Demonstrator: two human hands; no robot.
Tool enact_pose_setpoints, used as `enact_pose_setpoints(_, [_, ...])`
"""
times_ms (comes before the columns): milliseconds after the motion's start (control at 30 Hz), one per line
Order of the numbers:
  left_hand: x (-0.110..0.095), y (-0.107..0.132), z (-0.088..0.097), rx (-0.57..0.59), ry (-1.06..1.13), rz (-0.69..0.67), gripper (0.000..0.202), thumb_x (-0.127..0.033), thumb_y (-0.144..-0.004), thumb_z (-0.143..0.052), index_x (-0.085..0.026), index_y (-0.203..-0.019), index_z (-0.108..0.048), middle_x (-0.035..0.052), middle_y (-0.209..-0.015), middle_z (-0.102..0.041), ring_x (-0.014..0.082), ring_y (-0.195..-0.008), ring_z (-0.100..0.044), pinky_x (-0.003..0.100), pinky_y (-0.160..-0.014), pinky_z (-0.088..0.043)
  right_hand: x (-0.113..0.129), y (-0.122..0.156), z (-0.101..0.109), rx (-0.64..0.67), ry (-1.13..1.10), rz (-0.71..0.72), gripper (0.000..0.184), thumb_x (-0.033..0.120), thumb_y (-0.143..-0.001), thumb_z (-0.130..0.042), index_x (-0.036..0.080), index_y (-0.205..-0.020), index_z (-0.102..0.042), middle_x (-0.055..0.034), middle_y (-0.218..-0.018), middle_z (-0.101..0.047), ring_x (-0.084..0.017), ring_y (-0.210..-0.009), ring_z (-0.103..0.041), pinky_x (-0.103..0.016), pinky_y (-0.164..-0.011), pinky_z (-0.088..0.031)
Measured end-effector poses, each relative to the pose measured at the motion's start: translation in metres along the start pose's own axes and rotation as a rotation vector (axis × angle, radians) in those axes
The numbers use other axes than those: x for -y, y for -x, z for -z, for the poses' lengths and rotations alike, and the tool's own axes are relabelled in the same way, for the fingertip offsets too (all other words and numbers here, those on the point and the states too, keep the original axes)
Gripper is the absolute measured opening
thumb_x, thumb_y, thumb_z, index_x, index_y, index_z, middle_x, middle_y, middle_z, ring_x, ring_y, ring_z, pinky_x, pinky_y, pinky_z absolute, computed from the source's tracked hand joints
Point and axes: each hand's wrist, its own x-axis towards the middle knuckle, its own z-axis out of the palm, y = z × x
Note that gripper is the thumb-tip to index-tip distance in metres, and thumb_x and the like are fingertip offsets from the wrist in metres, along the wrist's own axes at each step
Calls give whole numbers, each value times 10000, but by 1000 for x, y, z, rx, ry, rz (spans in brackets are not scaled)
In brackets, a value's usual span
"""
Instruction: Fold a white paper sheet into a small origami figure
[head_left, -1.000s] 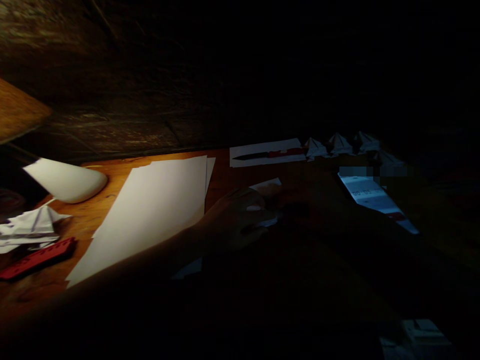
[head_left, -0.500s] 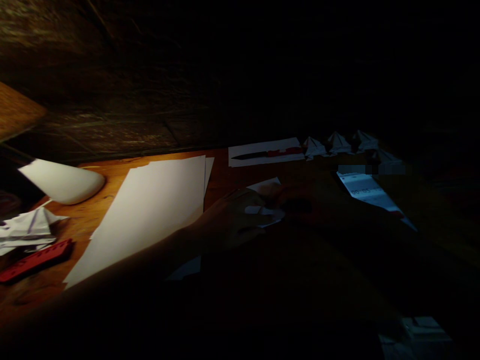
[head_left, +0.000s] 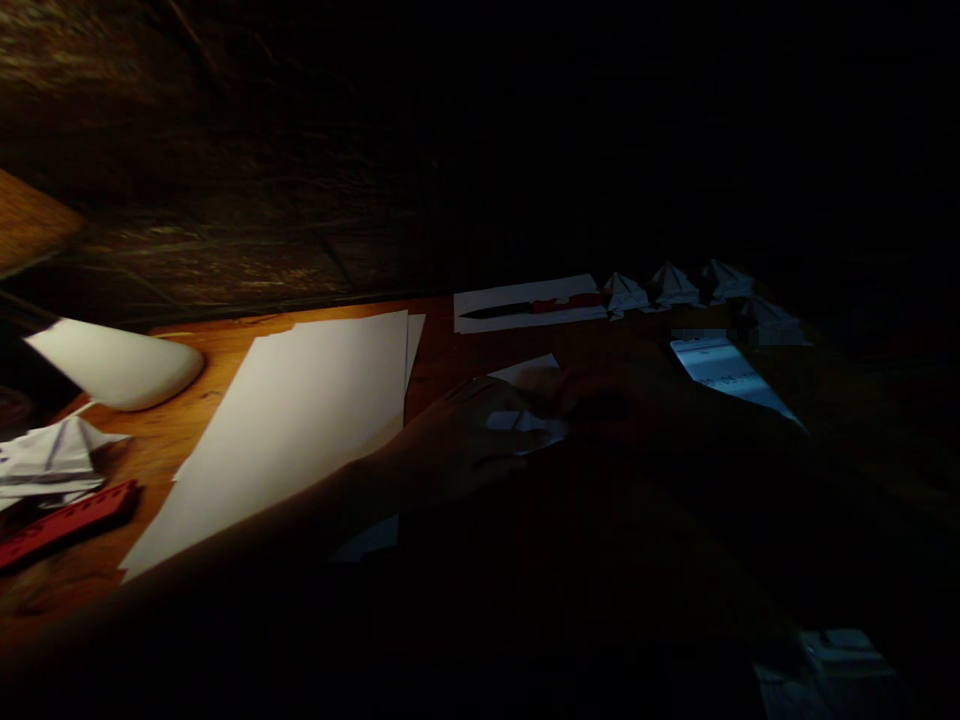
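Observation:
In deep shadow at mid-table, a small folded sheet of paper (head_left: 514, 421) lies between both my hands. My left hand (head_left: 465, 432) comes in from the left, its fingers closed over the paper's near and left side. From the right, my right hand (head_left: 600, 395) meets it, fingertips pinched at the paper's right part; most of that hand is lost in the dark. Another paper corner (head_left: 529, 370) sticks out behind the fingers. To the left is a stack of white sheets (head_left: 300, 420), partly under my left forearm.
A knife with a red handle (head_left: 566, 301) rests on a paper strip at the back, beside several folded paper shapes (head_left: 675, 285). A lit phone (head_left: 731, 375) lies at right. On the left are a lamp base (head_left: 124, 365), crumpled folded paper (head_left: 52, 460) and a red object (head_left: 71, 522).
My hands keep almost the same hold on the folded paper, with slight finger movement. My right forearm now covers more of the phone's lower end. The view has shifted slightly.

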Motion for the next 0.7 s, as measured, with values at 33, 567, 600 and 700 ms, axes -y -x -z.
enact_pose_setpoints(33, [0, 0, 0, 1, 0, -1, 345, -246, -1002, -636, -289, -1344, -661, 96, -1339, -570, 271, -1299, -529, 486, -1081, -514, 0, 0, 1, 1, 2, 6, 178, 176, -904, -675, 213, -1070, -731, -67, -1204, -719, -216, -1106, -688, -376, -967, -535])
enact_pose_setpoints(567, [1, 1, -3, -23, -10, -9, 277, -248, -1001, -638, -267, -1270, -701, 103, -1333, -576, 277, -1276, -551, 476, -1045, -538, 5, 3, 7, 40, 202, -110, 183, 205, -856, -674, 208, -1022, -752, -51, -1023, -736, -216, -882, -688, -326, -748, -497])
enact_pose_setpoints(600, [1, 1, -3, -20, -8, -3, 273, -246, -1004, -633, -266, -1266, -706, 106, -1333, -574, 278, -1274, -554, 475, -1040, -542, 4, 3, 7, 43, 194, -106, 180, 211, -860, -673, 208, -1020, -755, -50, -1023, -735, -211, -878, -688, -321, -745, -496])
enact_pose_setpoints(700, [2, 1, -2, 2, -14, -13, 291, -259, -1011, -625, -287, -1291, -696, 106, -1346, -570, 277, -1274, -558, 487, -1039, -539, 0, 4, 7, 47, 161, -85, 211, 200, -867, -663, 223, -1053, -760, -39, -1037, -728, -190, -884, -689, -301, -753, -496])
